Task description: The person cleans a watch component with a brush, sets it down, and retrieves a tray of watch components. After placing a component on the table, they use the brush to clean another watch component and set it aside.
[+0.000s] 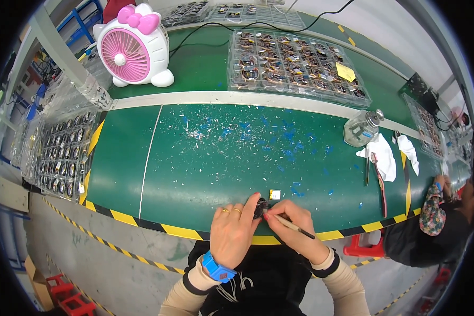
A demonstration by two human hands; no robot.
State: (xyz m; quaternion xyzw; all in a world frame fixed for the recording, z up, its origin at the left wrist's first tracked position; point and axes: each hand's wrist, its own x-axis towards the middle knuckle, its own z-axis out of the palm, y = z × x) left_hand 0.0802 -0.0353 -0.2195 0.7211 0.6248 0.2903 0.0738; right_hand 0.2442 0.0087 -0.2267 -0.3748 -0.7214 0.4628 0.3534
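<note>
Near the front edge of the green bench, my left hand [231, 231] grips a small dark round part [259, 208] between thumb and fingers. My right hand [294, 224] is closed round a thin wooden-handled stick tool [288, 225] with a dark rear end. Its tip points at the dark part; the exact contact is hidden by my fingers. Just beyond both hands lies a small white and yellow battery-like block [274, 194].
White and blue scraps [216, 131] litter the bench. At right stand a glass dispenser bottle [361, 129], white wipes [383, 158] and red-handled tweezers [380, 189]. Part-filled trays [295, 66] sit behind, others [60, 152] at left. A pink-white fan [134, 50] stands back left; a co-worker [432, 216] sits right.
</note>
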